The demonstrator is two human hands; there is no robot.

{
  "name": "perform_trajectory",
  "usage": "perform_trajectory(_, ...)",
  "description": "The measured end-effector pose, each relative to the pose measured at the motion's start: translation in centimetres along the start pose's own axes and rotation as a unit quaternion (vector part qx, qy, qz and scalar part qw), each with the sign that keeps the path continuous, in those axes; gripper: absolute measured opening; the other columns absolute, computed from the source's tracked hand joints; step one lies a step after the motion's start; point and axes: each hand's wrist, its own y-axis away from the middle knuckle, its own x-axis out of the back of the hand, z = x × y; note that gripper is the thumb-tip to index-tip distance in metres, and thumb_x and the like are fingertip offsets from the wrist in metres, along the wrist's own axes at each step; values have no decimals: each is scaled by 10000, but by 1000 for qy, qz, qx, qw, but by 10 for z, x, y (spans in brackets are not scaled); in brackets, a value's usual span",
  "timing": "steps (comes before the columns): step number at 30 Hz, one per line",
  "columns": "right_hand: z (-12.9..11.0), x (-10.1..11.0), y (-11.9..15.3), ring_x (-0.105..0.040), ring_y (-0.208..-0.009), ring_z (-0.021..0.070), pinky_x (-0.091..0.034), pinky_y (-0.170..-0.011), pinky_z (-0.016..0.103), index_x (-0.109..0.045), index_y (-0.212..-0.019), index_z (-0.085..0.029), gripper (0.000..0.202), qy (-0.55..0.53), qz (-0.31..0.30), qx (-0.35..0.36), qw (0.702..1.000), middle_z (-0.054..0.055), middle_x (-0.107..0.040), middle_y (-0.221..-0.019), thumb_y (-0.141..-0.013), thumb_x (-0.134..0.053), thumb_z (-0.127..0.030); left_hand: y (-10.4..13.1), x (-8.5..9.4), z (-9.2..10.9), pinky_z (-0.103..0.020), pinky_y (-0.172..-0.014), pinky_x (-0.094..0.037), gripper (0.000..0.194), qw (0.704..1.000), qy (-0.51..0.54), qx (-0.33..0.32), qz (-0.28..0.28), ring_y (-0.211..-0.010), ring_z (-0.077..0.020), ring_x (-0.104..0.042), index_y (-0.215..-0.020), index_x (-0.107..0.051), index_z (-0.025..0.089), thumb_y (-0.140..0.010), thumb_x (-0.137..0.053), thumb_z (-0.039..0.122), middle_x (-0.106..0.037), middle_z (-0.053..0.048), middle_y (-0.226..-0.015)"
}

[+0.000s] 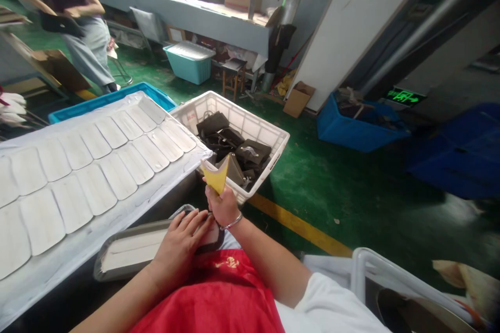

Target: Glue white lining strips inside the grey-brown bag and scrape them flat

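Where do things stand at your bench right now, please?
Right hand grips yellow piece. Left hand flat on tray. White crate just beyond.

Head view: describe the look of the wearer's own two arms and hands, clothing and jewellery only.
Both forearms are bare, with no gloves on either hand. The right hand has a thin silver metal bracelet at its wrist, and a short white sleeve covers the upper right arm. The left hand shows no ring, watch or band, and no sleeve reaches its forearm. A red apron with gold lettering lies between the arms.
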Motion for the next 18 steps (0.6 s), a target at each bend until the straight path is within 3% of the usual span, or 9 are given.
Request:
perform_trajectory(2, -2, -1, 5, -589, -735, 189, -463, -615, 266, -632, -1022, -191, 338, 12, 13, 80, 997, 36, -618, -721, -783, -540, -412, 0, 0, 1, -487, -1010, -271, 634, 1000, -4, 5, -8, -1196, -336, -440, -1334, -426, 166, -781, -575, 437, -485, -136, -1338)
perform_trajectory(4, -3, -2, 7, -586, -750, 183, -463, -623, 260, -643, -1001, -194, 322, -19, 23, 102, 994, 35, -615, -734, -758, -571, -393, 1, 0, 3, -503, -1010, -267, 612, 1000, -4, 15, -11, -1205, -345, -431, -1321, -446, 177, -800, -544, 481, -485, -132, -1340)
perform_trajectory(7, -7, 4, 8, -422, -423, 99, -354, -401, 215, -619, -989, -158, 357, -140, 59, 16, 988, -52, -456, -508, -714, -578, -382, 4, 2, 6, -509, -1014, -264, 657, 999, 12, 37, -23, -1233, -343, -406, -1344, -415, 214, -791, -527, 550, -476, -112, -1355)
perform_trajectory(9, -10, 14, 10, -268, -343, 56, -263, -337, 191, -585, -1004, -143, 390, -219, 103, -21, 970, -100, -360, -462, -684, -570, -366, 6, 5, 7, -497, -1025, -262, 694, 998, 33, 49, -38, -1252, -325, -393, -1361, -383, 244, -765, -559, 553, -458, -95, -1374)
perform_trajectory(13, -13, 32, 25, -291, -357, 42, -277, -345, 177, -544, -1012, -158, 430, -324, 163, -24, 932, -108, -398, -499, -611, -616, -299, 4, 11, 8, -460, -1057, -246, 832, 991, 78, 87, -65, -1253, -281, -407, -1389, -317, 217, -691, -637, 539, -441, -110, -1385)
perform_trajectory(18, -5, 19, 40, -262, -337, 35, -241, -328, 170, -514, -961, -161, 421, -332, 202, -45, 920, -123, -384, -480, -584, -611, -322, -1, 13, 11, -454, -1041, -263, 793, 990, 65, 89, -88, -1252, -278, -403, -1363, -374, 233, -672, -657, 498, -438, -110, -1384)
